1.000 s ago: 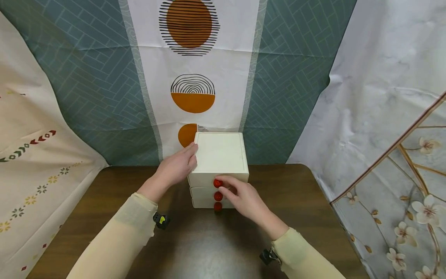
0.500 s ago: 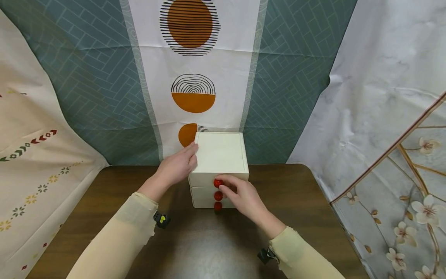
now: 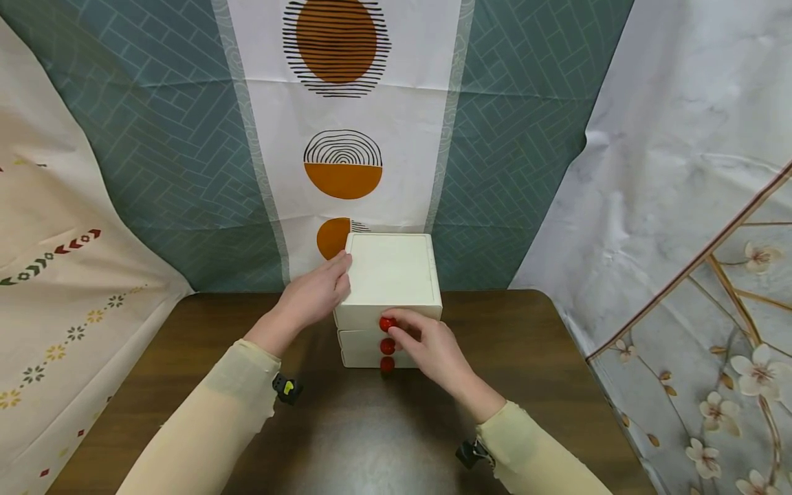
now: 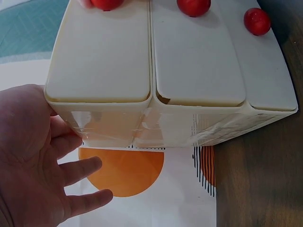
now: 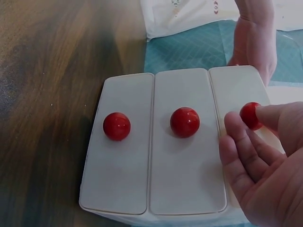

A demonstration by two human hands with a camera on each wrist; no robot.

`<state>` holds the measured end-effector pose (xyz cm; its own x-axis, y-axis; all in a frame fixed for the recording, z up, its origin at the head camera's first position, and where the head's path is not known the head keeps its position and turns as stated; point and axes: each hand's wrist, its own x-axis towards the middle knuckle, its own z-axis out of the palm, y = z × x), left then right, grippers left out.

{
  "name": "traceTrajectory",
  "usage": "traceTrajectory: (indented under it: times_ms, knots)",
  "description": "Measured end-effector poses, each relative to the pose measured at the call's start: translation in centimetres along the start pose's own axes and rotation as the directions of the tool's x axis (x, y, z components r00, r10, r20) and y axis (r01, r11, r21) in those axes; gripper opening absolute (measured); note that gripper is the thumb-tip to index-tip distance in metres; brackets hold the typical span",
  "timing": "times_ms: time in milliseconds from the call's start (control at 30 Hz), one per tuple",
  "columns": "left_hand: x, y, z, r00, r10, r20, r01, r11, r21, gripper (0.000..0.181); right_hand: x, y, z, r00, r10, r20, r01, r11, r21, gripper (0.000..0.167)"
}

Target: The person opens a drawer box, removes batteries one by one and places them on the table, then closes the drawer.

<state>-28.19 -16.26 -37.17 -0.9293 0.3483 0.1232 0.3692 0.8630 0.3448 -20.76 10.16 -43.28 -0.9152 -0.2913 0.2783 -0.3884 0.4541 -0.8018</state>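
Note:
A small white three-drawer cabinet (image 3: 391, 271) stands at the back of the table, its drawers stacked and each with a round red knob. My right hand (image 3: 436, 349) pinches the top drawer's knob (image 5: 250, 116) between thumb and fingers. The middle knob (image 5: 184, 122) and bottom knob (image 5: 116, 126) sit untouched beneath it. All the drawer fronts look flush with the cabinet. Against the cabinet's left side and top edge rests my left hand (image 3: 314, 292). In the left wrist view its fingers (image 4: 83, 170) are spread fairly straight along that side; its thumb is hidden.
The dark wooden table (image 3: 365, 440) runs in front of and beside the cabinet. A patterned cloth (image 3: 346, 110) hangs right behind it. More cloths hang at the left (image 3: 74, 309) and at the right (image 3: 680, 275).

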Motion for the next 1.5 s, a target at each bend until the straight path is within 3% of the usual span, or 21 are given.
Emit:
traceTrajectory:
  times_ms: [200,367,467,633,733,867,1133,1500]
  knots:
    - [-0.1,-0.1,0.0,1.0,0.01,-0.007,-0.01,1.0,0.004,0.062,-0.1,-0.3,0.1,1.0,0.005,-0.019,-0.006,1.0,-0.027,0.031]
    - [0.0,-0.3,0.1,1.0,0.014,-0.011,-0.014,1.0,0.0,0.061,-0.3,-0.3,0.4,0.994,-0.084,-0.068,0.071,0.981,-0.179,0.034]
    - [-0.1,-0.3,0.0,1.0,0.013,-0.012,-0.013,1.0,0.001,0.061,-0.4,-0.1,0.6,0.972,-0.213,-0.095,0.17,0.927,-0.335,0.038]
    - [0.0,-0.3,0.1,1.0,0.018,-0.011,-0.018,1.0,-0.002,0.061,-0.3,0.3,1.0,0.901,-0.418,-0.114,0.295,0.784,-0.547,0.043]
    - [0.0,-0.3,0.1,1.0,0.018,-0.01,-0.018,1.0,-0.006,0.062,-0.3,0.6,1.2,0.876,-0.465,-0.125,0.314,0.747,-0.586,0.043]
    - [0.0,-0.2,0.1,1.0,0.015,-0.008,-0.015,1.0,-0.005,0.062,-0.2,0.8,1.3,0.869,-0.475,-0.137,0.317,0.747,-0.584,0.044]
    - [-0.2,-0.1,-0.1,1.0,0.014,-0.006,-0.014,1.0,-0.004,0.062,-0.1,0.9,1.2,0.883,-0.448,-0.137,0.305,0.772,-0.557,0.042]
    - [0.0,-0.1,0.1,1.0,0.016,-0.012,-0.016,1.0,0.001,0.061,-0.2,1.0,1.3,0.886,-0.442,-0.139,0.301,0.777,-0.553,0.042]
